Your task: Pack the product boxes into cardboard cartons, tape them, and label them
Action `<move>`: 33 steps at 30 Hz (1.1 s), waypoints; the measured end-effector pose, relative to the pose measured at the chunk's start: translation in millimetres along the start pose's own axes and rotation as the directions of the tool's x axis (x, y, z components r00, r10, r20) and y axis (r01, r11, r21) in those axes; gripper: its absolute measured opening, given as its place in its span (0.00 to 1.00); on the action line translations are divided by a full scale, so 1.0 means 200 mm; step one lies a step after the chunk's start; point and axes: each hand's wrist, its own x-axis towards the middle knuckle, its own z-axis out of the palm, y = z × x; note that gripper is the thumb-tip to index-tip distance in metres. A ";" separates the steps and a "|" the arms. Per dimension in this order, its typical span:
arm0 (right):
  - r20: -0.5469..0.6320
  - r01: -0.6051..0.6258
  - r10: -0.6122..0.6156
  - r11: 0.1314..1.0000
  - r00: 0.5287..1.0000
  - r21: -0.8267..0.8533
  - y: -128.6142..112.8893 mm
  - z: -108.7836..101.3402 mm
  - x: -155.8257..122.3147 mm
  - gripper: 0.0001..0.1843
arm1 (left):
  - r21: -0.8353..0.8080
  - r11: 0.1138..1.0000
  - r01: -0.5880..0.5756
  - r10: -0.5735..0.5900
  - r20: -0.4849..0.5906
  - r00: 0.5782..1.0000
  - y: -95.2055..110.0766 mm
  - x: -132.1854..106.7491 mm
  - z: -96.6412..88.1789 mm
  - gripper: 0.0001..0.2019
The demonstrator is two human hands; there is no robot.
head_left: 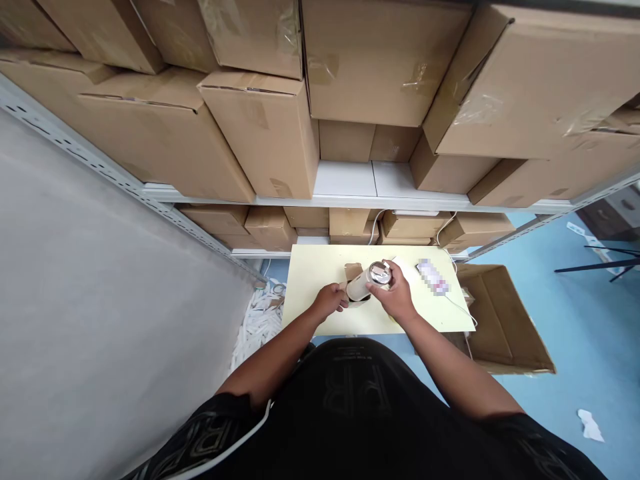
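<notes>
A small white cylinder with a shiny metal end point(370, 280) is held over a pale yellow table point(310, 267). My right hand point(397, 293) is wrapped round its upper, metal-capped end. My left hand point(330, 300) is closed at its lower end, fingers curled against it. A piece of brown cardboard point(353, 271) lies on the table just behind the cylinder. Something dark sits under the cylinder's lower end; I cannot make it out.
A phone point(433, 277) with a white cable lies on the table's right side. An open cardboard box point(500, 320) stands on the blue floor at right. Metal shelves point(350, 193) stacked with cardboard cartons rise behind. White paper strips point(257, 323) lie heaped at left beside a grey wall.
</notes>
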 end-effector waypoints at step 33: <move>0.231 0.060 0.021 0.939 0.973 -0.339 0.43 0.05 -0.13 0.26 | 0.320 0.873 -0.367 0.413 -0.089 0.906 -0.05 0.07 0.09 0.20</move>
